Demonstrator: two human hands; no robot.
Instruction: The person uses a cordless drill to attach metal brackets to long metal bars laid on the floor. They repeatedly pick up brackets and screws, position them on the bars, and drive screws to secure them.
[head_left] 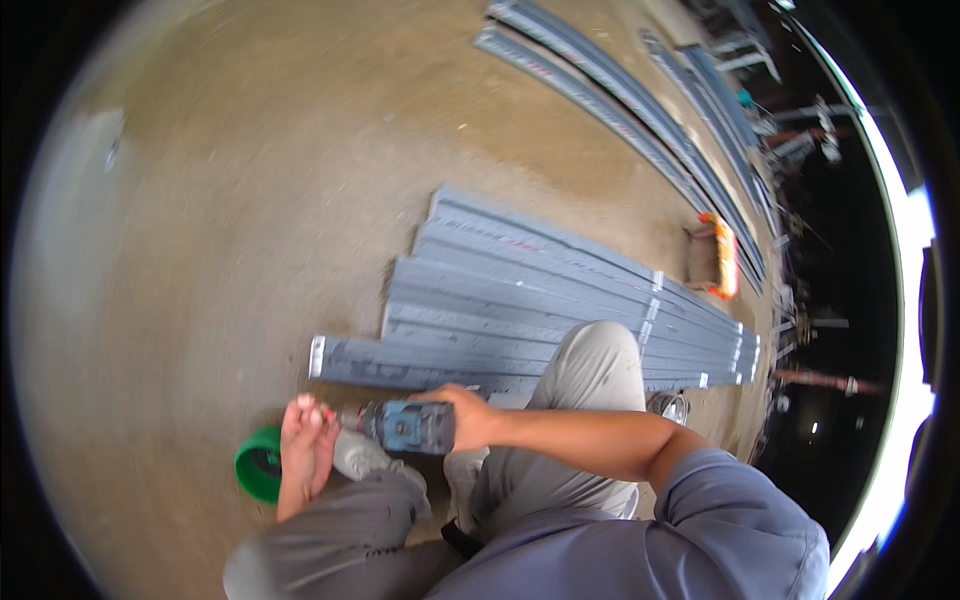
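Observation:
A blue and black cordless drill [410,427] is gripped in my right hand [470,415], its nose pointing left. Just beyond the nose, my left hand [308,440] has its fingers drawn together close to the tip. Something small and red shows by those fingers; its kind is too small to make out. Beside my left hand a green round tub [243,462] stands on the floor, with dark contents that I cannot tell apart. Long grey metal profiles [480,300] lie side by side in front of my knees.
More long grey profiles [610,100] lie on the concrete floor [240,200] farther off. An open cardboard box [712,258] with orange and yellow edges stands past the near profiles. A round metal tin [668,406] sits beside my right knee. Cluttered frames stand at the far right.

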